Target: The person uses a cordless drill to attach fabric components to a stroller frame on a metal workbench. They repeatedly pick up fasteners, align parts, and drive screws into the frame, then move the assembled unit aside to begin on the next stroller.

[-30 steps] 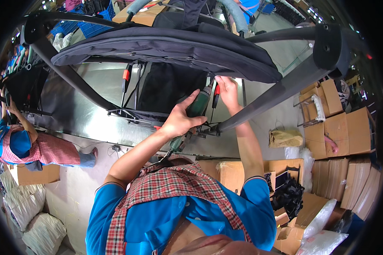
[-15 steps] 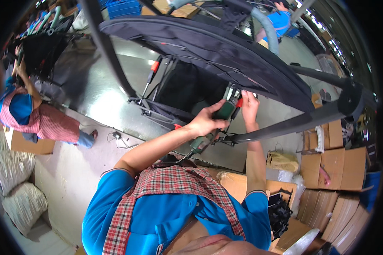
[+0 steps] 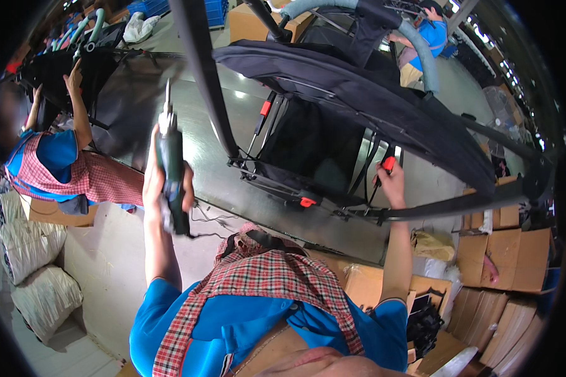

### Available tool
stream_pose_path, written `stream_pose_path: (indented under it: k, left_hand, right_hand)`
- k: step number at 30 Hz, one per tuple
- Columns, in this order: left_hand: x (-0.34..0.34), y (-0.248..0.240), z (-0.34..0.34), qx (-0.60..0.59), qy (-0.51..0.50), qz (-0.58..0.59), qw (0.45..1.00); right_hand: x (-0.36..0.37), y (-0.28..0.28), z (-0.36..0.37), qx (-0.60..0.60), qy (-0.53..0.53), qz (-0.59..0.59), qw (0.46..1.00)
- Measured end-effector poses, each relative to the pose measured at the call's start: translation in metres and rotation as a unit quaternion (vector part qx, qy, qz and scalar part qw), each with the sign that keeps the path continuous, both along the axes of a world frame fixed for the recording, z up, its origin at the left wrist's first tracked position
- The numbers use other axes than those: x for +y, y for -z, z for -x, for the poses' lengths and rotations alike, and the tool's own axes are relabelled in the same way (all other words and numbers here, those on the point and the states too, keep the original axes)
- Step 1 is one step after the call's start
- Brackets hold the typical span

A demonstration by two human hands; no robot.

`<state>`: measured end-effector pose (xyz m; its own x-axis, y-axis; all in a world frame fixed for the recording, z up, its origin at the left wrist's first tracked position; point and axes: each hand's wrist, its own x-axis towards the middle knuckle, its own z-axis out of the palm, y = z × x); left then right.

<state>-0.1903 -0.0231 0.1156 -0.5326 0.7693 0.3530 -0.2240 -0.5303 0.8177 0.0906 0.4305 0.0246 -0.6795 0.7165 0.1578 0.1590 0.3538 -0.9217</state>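
Note:
My left hand (image 3: 151,185) grips a dark green corded power screwdriver (image 3: 172,147), held away from the work at the left. Its bit points up and away from me, and its cable hangs from the near end. The fingers of my right hand (image 3: 393,186) are curled at a red catch (image 3: 388,164) on a strut of a black stroller (image 3: 352,94). Part of that grip is hidden by the hand itself. The stroller stands on a shiny metal worktable, its round dark fabric panel tilted over the black tubes. Another red catch (image 3: 265,109) sits on its left strut.
At the left a co-worker (image 3: 63,157) in a checked apron handles another black stroller. A second person (image 3: 431,38) is at the far right. Cardboard boxes (image 3: 506,251) stand at the right, stuffed white sacks (image 3: 44,295) at the left. A cable (image 3: 210,217) crosses the table edge.
My left hand has drawn the screwdriver out from the stroller and swung it left. My right hand has moved slightly down to the red catch. The stroller appears shifted right in view.

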Motion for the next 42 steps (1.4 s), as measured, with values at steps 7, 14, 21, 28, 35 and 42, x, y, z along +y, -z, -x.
stream_pose_path:
  k: [7, 14, 21, 28, 35, 42]
  left_hand:
    - [0.130, 0.056, 0.113, 0.217, -0.057, 0.391, 0.893]
    - [0.200, 0.052, 0.101, 0.165, 0.095, 0.453, 0.871]
    - [0.202, 0.071, 0.109, 0.215, 0.041, 0.461, 0.860]
    - [0.193, 0.122, 0.134, 0.449, 0.179, 0.407, 0.775]
    - [0.071, 0.149, 0.106, 0.026, 0.057, 0.561, 0.826]
    - [-0.013, 0.143, -0.105, -0.153, 0.215, 0.663, 0.700]
  right_hand:
    - [0.019, -0.024, 0.005, 0.014, 0.002, 0.219, 0.976]
    - [0.031, -0.033, -0.006, -0.025, 0.017, 0.313, 0.949]
    - [0.029, -0.031, -0.005, -0.072, 0.034, 0.283, 0.956]
    - [0.027, 0.049, -0.031, 0.102, 0.076, 0.434, 0.892]
    - [-0.055, 0.006, -0.234, -0.076, 0.199, 0.117, 0.970]
    - [-0.207, 0.092, -0.416, -0.271, 0.300, 0.076, 0.911]
